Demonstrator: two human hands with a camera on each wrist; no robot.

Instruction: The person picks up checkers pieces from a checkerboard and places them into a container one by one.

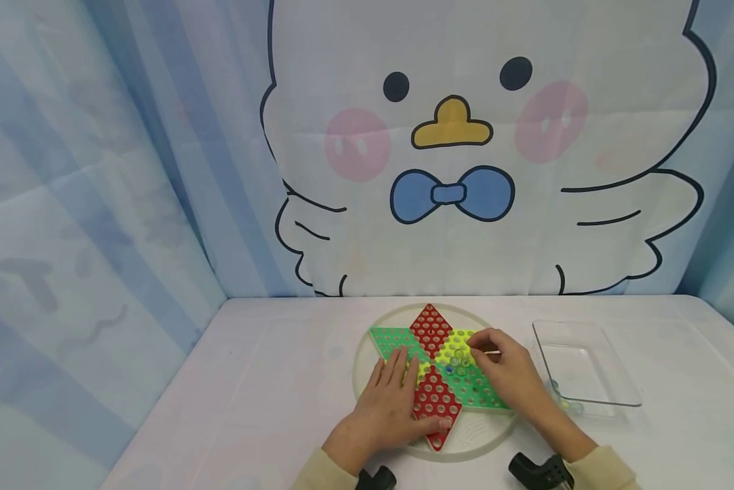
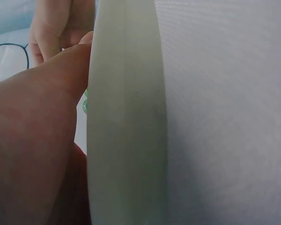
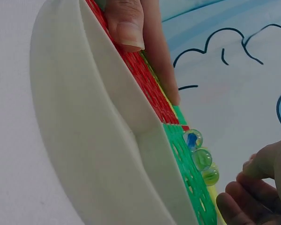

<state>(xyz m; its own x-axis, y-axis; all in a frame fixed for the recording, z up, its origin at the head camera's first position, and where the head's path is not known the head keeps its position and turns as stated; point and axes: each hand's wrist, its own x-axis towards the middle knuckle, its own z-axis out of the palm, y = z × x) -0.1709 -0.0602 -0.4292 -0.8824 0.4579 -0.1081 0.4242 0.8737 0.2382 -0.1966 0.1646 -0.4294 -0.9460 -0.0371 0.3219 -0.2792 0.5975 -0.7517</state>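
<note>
A star-shaped Chinese checkers board (image 1: 436, 401) in red, green and yellow sits on a round off-white base (image 2: 126, 112). My left hand (image 1: 387, 401) rests on its left side with the fingers stretched out, the thumb over the red point nearest me. Several glass marbles (image 3: 202, 160) sit grouped near the middle, on the green and yellow holes. Just right of them is my right hand (image 1: 506, 364), thumb and fingertips bent together above the board. Whether a marble is between these fingertips is hidden in both the head and right wrist views.
To the right of the board stands a clear plastic box (image 1: 587, 364). A few marbles (image 1: 569, 406) show at its near left corner. A pale cloth covers the table (image 1: 269, 408), and a curtain with a cartoon bird (image 1: 453, 258) hangs behind it.
</note>
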